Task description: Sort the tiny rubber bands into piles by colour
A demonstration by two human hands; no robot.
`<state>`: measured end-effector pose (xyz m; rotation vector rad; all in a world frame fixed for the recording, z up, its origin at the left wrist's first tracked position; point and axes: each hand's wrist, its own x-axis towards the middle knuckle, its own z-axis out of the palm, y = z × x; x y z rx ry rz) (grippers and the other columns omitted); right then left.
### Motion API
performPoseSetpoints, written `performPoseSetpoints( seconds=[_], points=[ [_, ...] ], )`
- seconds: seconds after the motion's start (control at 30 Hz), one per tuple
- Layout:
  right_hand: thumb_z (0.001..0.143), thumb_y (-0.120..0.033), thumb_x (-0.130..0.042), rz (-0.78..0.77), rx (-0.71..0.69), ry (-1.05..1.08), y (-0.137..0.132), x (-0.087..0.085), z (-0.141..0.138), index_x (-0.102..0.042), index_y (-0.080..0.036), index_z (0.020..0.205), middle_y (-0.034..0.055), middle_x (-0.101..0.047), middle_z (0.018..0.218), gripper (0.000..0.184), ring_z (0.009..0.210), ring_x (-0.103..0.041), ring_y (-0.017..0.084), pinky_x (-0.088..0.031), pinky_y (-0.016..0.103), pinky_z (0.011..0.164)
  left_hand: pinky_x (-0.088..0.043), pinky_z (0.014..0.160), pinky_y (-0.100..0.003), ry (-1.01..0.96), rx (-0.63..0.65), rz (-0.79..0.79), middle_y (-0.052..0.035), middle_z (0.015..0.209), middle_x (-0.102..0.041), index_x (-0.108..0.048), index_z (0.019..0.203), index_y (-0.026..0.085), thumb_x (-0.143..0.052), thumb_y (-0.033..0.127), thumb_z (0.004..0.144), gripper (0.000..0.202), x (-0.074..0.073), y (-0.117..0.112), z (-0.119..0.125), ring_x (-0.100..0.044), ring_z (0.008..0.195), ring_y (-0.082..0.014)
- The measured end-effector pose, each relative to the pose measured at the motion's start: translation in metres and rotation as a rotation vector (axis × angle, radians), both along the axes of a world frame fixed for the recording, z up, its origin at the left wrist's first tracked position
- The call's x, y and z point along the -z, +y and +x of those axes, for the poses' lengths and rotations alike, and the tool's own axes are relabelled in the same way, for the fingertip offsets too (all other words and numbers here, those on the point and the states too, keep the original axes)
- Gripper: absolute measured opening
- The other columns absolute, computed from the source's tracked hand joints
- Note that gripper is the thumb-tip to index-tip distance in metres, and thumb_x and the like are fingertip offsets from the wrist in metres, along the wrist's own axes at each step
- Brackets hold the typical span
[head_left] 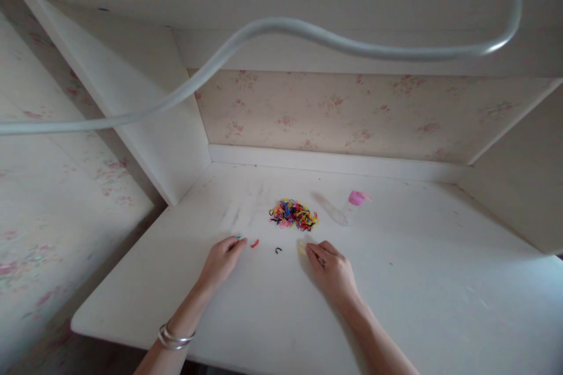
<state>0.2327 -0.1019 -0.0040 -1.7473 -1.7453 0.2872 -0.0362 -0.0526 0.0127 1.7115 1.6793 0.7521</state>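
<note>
A heap of small coloured rubber bands [294,215] lies on the white desktop. To the left and nearer, my left hand [223,258] has thumb and forefinger pinched on a green rubber band [238,238], of which only a bit shows. Just right of those fingertips is a little red rubber band group [254,244]. One black rubber band [278,250] rests between my hands. My right hand [333,269] is closed in a pinch on the desk, its fingertips at pale yellow rubber bands [301,247]; the exact contact is partly hidden.
Behind my right hand lies a clear plastic bag or pouch [336,214] with a pink top [358,197]. A thick white cable or tube [281,26] crosses the upper view in front of the shelf [246,9]. Side panels and a papered back wall [329,108] bound the desk [422,281].
</note>
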Motion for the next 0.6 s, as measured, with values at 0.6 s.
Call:
performPoseSetpoints(
  seconds=[0.6],
  points=[
    [0.091, -0.037, -0.039, -0.097, -0.029, -0.183, -0.0027, -0.0034, -0.0057, -0.071, -0.032, 0.086, -0.0015, -0.065, 0.079, 0.034, 0.068, -0.06, 0.01, -0.039, 0.017, 0.06, -0.022, 0.05, -0.023, 0.029, -0.023, 0.014, 0.0063, 0.049, -0.029, -0.035, 0.052, 0.02, -0.044, 0.052, 0.079, 0.043, -0.0021, -0.0012, 0.0025, -0.035, 0.05, -0.0101]
  ],
)
